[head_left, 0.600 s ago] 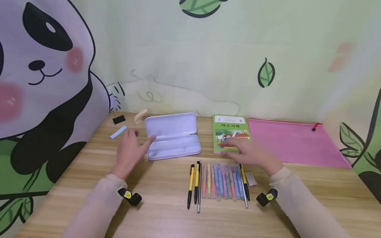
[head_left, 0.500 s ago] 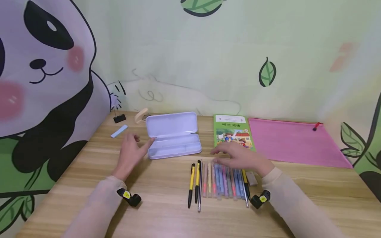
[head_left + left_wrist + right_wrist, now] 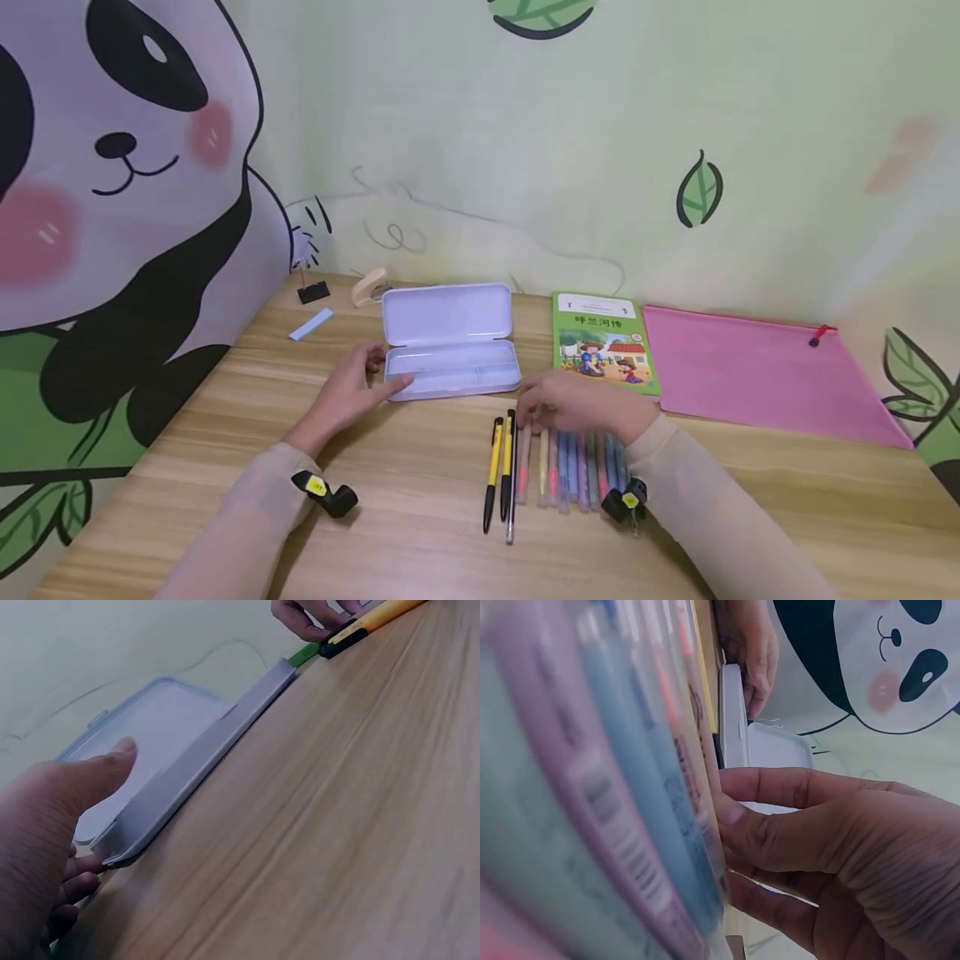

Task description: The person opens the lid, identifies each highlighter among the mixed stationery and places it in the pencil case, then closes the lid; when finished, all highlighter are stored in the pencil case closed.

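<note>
A lilac pencil case (image 3: pixel 450 312) lies with its lid raised, the divided tray facing up. At its left end is my left hand (image 3: pixel 348 396); the curled fingers touch the corner and the straight thumb (image 3: pixel 112 769) reaches over the tray. My right hand (image 3: pixel 581 400) hangs over a row of pastel pens (image 3: pixel 573 475). Its thumb and forefinger pinch the upper end of a pink pen (image 3: pixel 523 471) at the row's left side. Next to that pen lie a thin dark pencil (image 3: pixel 512 492) and two yellow-and-black pens (image 3: pixel 492 475). My right hand and sleeve cover the row's right end.
Behind the right hand lie a green book (image 3: pixel 600 342) and a pink zip pouch (image 3: pixel 765 379). A black binder clip (image 3: pixel 312 292), a light blue strip (image 3: pixel 311 324) and a beige object (image 3: pixel 370 287) are at the back left. A panda-printed wall (image 3: pixel 450 150) borders the table.
My right hand has moved left and down from the book to the pink pen. My left hand stays at the pencil case. The head view has shifted slightly.
</note>
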The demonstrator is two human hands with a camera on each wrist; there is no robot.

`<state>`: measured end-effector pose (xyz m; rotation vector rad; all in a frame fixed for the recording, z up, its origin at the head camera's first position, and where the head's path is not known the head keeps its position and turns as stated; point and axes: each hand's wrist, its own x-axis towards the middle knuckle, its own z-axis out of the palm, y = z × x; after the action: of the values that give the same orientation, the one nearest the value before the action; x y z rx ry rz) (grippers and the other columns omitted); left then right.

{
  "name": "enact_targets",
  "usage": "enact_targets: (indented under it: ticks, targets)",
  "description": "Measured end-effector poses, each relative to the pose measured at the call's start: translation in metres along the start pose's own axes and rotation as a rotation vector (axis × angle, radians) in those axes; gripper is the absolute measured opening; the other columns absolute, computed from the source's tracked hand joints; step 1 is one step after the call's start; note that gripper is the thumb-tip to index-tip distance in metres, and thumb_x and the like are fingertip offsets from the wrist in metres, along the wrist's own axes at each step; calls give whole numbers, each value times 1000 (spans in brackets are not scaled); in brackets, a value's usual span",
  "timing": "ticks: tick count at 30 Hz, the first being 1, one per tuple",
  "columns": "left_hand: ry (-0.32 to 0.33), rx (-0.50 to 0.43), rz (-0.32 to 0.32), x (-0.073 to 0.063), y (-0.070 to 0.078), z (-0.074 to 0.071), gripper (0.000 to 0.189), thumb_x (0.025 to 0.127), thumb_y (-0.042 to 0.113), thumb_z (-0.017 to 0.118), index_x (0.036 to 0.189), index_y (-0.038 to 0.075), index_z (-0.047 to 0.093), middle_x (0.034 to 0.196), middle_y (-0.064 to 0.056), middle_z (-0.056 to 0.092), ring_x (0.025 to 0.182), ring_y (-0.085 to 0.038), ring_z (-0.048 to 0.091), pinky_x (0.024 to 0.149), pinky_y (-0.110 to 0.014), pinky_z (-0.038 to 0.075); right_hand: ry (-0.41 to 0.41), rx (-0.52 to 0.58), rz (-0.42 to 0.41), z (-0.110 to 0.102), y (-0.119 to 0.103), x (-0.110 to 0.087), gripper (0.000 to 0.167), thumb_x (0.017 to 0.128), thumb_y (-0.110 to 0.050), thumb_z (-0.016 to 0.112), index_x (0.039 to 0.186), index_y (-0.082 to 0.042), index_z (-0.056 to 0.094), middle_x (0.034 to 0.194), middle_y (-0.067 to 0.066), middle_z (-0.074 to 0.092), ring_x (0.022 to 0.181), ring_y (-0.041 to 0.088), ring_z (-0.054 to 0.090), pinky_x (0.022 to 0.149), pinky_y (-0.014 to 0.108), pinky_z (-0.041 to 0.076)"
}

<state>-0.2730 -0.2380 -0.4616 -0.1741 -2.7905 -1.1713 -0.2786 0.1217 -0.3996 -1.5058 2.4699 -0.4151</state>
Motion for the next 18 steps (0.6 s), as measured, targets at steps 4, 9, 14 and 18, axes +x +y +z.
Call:
enact_targets:
  ticks: [4,9,14,18]
  targets:
    - [-42,9,13,0,-1,-2,109,78,65,76,153,1,30,142,-19,53,117,-31,51,102,-50,45,-43,38,16,-1,4,5,14,89,-5,74,99,-16,74,105,-4,63,96,13,62,88,31,54]
    - [-48,21,46,-2,-2,-3,123,69,64,84,156,0,23,146,-16,52,118,-30,50,105,-51,42,-57,72,34,-2,7,5,13,89,-9,76,96,-20,74,103,-8,62,94,10,60,87,29,54]
    - [-57,41,110,-5,-1,-5,130,64,60,90,157,2,20,152,-17,46,138,-38,37,116,-60,24,-41,138,43,-12,10,-3,15,88,-9,77,95,-21,74,95,-12,66,89,7,62,84,30,55]
    - [-57,38,115,-6,0,-3,124,66,57,90,156,3,23,152,-17,46,144,-40,29,118,-62,17,-28,205,74,-27,11,-15,15,88,-9,76,93,-23,74,87,-15,69,84,6,65,78,29,56]
